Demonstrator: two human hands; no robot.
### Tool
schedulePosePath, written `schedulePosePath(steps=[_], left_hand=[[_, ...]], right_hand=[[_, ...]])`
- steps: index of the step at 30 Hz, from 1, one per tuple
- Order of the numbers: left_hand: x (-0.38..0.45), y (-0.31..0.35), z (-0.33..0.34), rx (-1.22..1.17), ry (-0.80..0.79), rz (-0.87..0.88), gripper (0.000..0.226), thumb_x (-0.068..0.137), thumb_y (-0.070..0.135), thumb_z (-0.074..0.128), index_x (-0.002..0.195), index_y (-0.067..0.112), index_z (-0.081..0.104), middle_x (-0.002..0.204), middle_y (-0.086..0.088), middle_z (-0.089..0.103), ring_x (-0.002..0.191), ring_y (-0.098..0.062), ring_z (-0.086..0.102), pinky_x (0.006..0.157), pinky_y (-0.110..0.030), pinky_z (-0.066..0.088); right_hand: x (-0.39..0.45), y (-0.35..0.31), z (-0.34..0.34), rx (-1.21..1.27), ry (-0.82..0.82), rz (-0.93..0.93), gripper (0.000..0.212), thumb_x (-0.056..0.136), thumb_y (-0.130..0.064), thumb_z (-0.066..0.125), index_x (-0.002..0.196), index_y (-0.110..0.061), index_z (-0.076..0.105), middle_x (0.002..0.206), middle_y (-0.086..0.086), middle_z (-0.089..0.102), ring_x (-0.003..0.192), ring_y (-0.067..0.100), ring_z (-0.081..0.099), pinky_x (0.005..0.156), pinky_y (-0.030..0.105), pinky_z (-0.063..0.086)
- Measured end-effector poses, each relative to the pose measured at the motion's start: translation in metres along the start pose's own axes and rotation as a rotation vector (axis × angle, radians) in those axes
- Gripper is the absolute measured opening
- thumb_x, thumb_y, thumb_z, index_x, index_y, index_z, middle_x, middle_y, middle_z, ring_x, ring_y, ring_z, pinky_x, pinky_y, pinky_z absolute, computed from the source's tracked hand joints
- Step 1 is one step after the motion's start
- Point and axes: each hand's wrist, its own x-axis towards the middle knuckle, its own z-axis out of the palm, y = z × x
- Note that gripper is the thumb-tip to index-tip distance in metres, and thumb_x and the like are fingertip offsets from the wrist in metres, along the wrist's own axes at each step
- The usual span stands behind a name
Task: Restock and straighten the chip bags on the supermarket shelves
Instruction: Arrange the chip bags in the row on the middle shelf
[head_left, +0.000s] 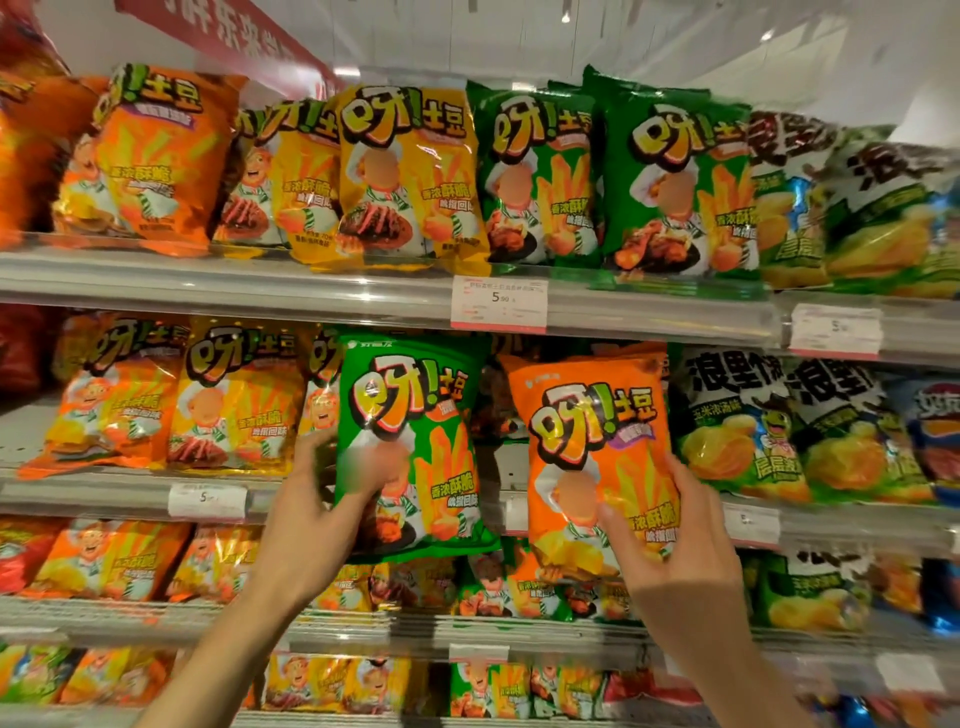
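The left hand (311, 499) grasps a green bag (415, 447) by its lower left edge, thumb across the front, fingers behind. The right hand (670, 540) grasps an orange bag (592, 447) at its lower right corner, thumb on the front. Both bags are held upright, side by side and apart, in front of the second shelf (104, 493). Above, the top shelf (260, 286) carries rows of orange, yellow and green bags behind a price tag (498, 304).
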Motion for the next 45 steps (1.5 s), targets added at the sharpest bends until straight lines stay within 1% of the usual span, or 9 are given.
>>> schedulePosePath(steps=[5,13,18,23,26,31,35,42,45], left_hand=[[0.014,0.020,0.037,0.136,0.004,0.075,0.088,0.076,0.088,0.043,0.142,0.029,0.039,0.113,0.014,0.064,0.102,-0.013,0.065,0.088,-0.040,0.054],[0.047,0.029,0.086,0.224,0.055,0.132,0.049,0.100,0.056,0.049,0.136,0.022,0.046,0.120,0.005,0.058,0.104,-0.016,0.057,0.078,-0.032,0.043],[0.057,0.033,0.103,0.242,0.023,0.128,0.049,0.102,0.057,0.039,0.134,0.021,0.046,0.126,-0.003,0.058,0.112,-0.024,0.058,0.082,-0.040,0.051],[0.063,0.029,0.109,0.516,-0.112,0.204,0.054,0.106,0.053,0.026,0.125,0.009,0.051,0.095,-0.010,0.066,0.088,-0.031,0.067,0.066,-0.038,0.051],[0.065,0.030,0.110,0.525,-0.113,0.168,0.066,0.106,0.048,0.034,0.154,0.003,0.023,0.098,-0.014,0.069,0.095,-0.032,0.067,0.074,-0.042,0.055],[0.055,0.029,0.108,0.472,-0.018,0.303,0.073,0.104,0.049,0.041,0.161,0.016,0.010,0.162,-0.014,0.032,0.147,-0.029,0.035,0.111,-0.045,0.040],[0.058,0.027,0.113,0.465,-0.082,0.342,0.066,0.107,0.044,0.036,0.162,0.023,0.007,0.156,-0.013,0.038,0.134,-0.031,0.050,0.101,-0.048,0.050],[0.071,0.023,0.120,0.485,-0.142,0.352,0.060,0.108,0.036,0.035,0.161,0.020,0.011,0.135,-0.010,0.050,0.113,-0.027,0.059,0.090,-0.040,0.050],[0.069,0.021,0.120,0.568,-0.064,0.347,0.055,0.108,0.040,0.035,0.159,0.022,0.022,0.149,-0.021,0.040,0.129,-0.039,0.050,0.097,-0.047,0.049]], right_hand=[[0.000,0.019,-0.013,0.083,0.036,0.163,0.078,0.074,-0.078,0.063,0.142,-0.053,0.033,0.132,-0.045,0.037,0.118,-0.023,0.039,0.093,0.021,0.038],[-0.001,0.028,-0.018,0.078,0.080,0.160,0.069,0.077,-0.067,0.068,0.136,-0.059,0.033,0.131,-0.027,0.045,0.111,-0.011,0.047,0.090,0.024,0.042],[-0.006,0.033,-0.019,-0.029,0.076,0.005,0.078,0.087,-0.055,0.066,0.146,-0.011,0.042,0.131,0.004,0.056,0.116,0.022,0.059,0.093,0.044,0.055],[-0.006,0.037,-0.022,-0.026,0.067,0.002,0.080,0.084,-0.046,0.071,0.149,-0.011,0.040,0.137,0.000,0.054,0.122,0.020,0.057,0.096,0.051,0.055],[-0.006,0.040,-0.021,-0.046,0.085,-0.054,0.079,0.083,-0.043,0.073,0.147,-0.007,0.042,0.134,0.003,0.055,0.120,0.020,0.058,0.093,0.048,0.057],[-0.004,0.040,-0.020,0.016,0.076,-0.019,0.077,0.086,-0.049,0.070,0.147,-0.012,0.042,0.133,-0.003,0.053,0.120,0.016,0.056,0.095,0.044,0.055],[-0.001,0.039,-0.018,0.048,0.055,-0.017,0.078,0.086,-0.047,0.073,0.148,-0.012,0.041,0.133,-0.007,0.050,0.122,0.015,0.054,0.097,0.045,0.054],[0.003,0.031,-0.016,0.083,0.002,0.015,0.074,0.091,-0.050,0.066,0.148,-0.011,0.039,0.131,-0.002,0.052,0.121,0.010,0.053,0.100,0.023,0.045],[0.004,0.030,-0.016,0.082,-0.009,0.014,0.073,0.092,-0.049,0.066,0.149,-0.011,0.038,0.131,-0.003,0.052,0.123,0.004,0.051,0.099,0.012,0.040]])
